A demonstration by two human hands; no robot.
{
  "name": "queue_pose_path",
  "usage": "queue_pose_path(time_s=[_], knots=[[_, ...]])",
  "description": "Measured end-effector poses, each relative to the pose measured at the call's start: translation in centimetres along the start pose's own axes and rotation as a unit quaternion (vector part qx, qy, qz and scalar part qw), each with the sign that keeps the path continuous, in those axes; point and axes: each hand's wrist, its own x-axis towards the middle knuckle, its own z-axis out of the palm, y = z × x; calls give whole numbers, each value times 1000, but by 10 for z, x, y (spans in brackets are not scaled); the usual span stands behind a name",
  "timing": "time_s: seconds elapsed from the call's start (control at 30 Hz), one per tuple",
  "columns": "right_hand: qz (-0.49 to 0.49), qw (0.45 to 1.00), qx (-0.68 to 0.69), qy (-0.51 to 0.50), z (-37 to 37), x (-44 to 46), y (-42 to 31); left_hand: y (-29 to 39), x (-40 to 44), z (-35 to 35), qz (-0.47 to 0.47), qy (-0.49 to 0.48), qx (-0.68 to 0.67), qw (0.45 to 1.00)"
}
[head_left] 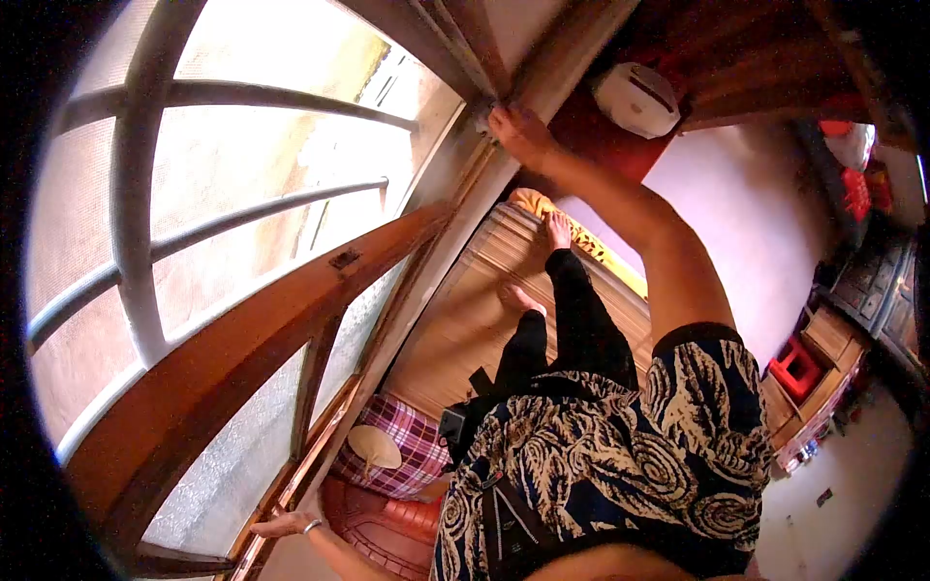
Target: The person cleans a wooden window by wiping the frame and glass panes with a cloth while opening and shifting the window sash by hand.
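Observation:
My right hand point(521, 136) is raised to the window frame point(455, 184) at the top centre, its fingers closed around something small and pale at the frame's corner, too small to name. Low on the left, my left hand point(284, 524) is at the lower edge of the wooden window sash point(223, 368), fingers stretched out, with a band at the wrist. The sash has frosted glass panes and stands swung inward. Outside it are pale metal bars point(136, 213) and a mesh screen.
My bare feet stand on a wooden slatted surface point(455, 300). Beside it are a yellow patterned cloth point(593, 244), a plaid cloth point(412, 426) with a round fan point(374, 446), and a reddish chair point(387, 528). A white case point(636, 101) is at the top; a red stool point(796, 369) is right.

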Motion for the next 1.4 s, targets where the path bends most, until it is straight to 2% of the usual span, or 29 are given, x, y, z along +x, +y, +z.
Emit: queue_pose_path(time_s=[0.03, 0.07, 0.13, 0.17, 0.2, 0.23, 0.27, 0.3, 0.33, 0.37, 0.4, 0.43, 0.5, 0.57, 0.63, 0.8, 0.83, 0.87, 0.9, 0.97, 1.0, 1.13, 1.17, 1.2, 1.23, 1.27, 1.33, 1.37, 1.4], knots=[[-4, 1000, -2, 1, -5, -1, 10, 3, -11, -2, 34, 20, 12, 999], [-19, 999, -7, -34, -9, -1, 21, -28, 0, -14, -36, -37, -48, 998], [-33, 997, -17, -71, -14, -3, 31, -74, -17, -22, -93, -50, -105, 989], [-43, 995, 41, -79, -8, -7, 32, -32, -65, -19, -111, -40, -35, 992], [-50, 990, 96, -87, 1, -17, 32, -15, -106, -13, -119, -141, -43, 982], [-49, 990, 96, -87, 25, -26, 27, -47, -120, -12, -103, -211, -30, 971], [63, 942, 328, -28, 54, -35, 23, -78, -134, -10, -84, -280, -20, 956], [120, 893, 434, -5, 52, -37, 26, -55, -151, 1, -46, -443, -44, 894], [170, 827, 535, 31, 48, -38, 29, -30, -169, 13, -13, -591, -77, 803], [126, 923, 359, -58, 13, -29, 38, 26, -186, 23, 9, -631, -4, 776], [78, 974, 160, -141, -9, -19, 48, 65, -204, 43, -33, -693, -62, 718], [78, 974, 160, -140, -4, -19, 46, 55, -203, 44, -35, -697, -80, 712], [110, 981, 124, -98, 11, -16, 67, 88, -234, 60, 31, -787, -128, 603], [127, 979, 129, -94, 15, -4, 76, 112, -253, 67, 70, -799, -152, 577], [195, 959, 181, -100, 9, 7, 78, 123, -280, 93, 32, -832, -191, 519], [305, 900, 292, -108, 2, 23, 69, 154, -363, 176, 134, -810, -180, 542], [314, 889, 313, -112, 2, 26, 64, 158, -377, 186, 260, -709, -191, 627], [321, 880, 330, -113, 6, 27, 64, 163, -394, 200, 380, -585, -202, 688], [330, 871, 347, -112, 7, 28, 62, 173, -411, 218, 383, -583, -211, 685], [336, 856, 375, -119, 14, 26, 61, 183, -428, 238, 348, -570, -128, 733], [342, 846, 391, -121, 14, 28, 63, 173, -443, 266, 377, -549, -47, 745], [360, 804, 449, -147, 18, 23, 55, 139, -450, 304, 387, -547, -28, 742], [349, 816, 441, -135, 18, 28, 57, 134, -450, 314, 386, -543, -36, 745], [309, 856, 404, -95, 30, 29, 62, 134, -449, 319, 381, -582, 18, 718], [307, 856, 404, -96, 41, 27, 71, 133, -450, 321, 373, -618, 75, 687], [232, 903, 345, -111, 49, 21, 82, 129, -448, 320, 375, -617, 77, 688], [154, 940, 281, -121, 36, 20, 105, 123, -445, 313, 409, -619, 49, 669], [278, 887, 352, -109, 3, 32, 125, 123, -446, 313, 425, -619, 36, 660], [395, 814, 416, -94, -19, 38, 140, 123, -448, 315, 406, -641, 83, 646]])
